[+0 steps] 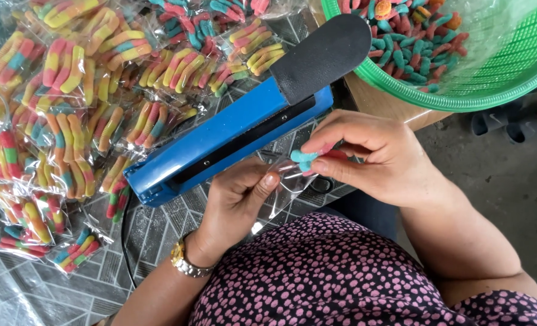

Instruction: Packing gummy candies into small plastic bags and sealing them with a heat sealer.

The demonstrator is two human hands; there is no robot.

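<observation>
Plenty of sealed packets (69,102) heaped on the desk (160,232), the basket (492,78) half full, and the left hand (235,202) pinches a clear bag (283,181) open while the right hand (365,154) grips gummy worms (308,158) at its mouth.

Blue-pink gummy candies (309,158) entering clear bag (283,181).

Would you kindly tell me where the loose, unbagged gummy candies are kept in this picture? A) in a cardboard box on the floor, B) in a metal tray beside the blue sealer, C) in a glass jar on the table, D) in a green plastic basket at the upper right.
D: the loose gummy candies lie heaped in the green basket at the upper right, beyond the blue sealer.
</observation>
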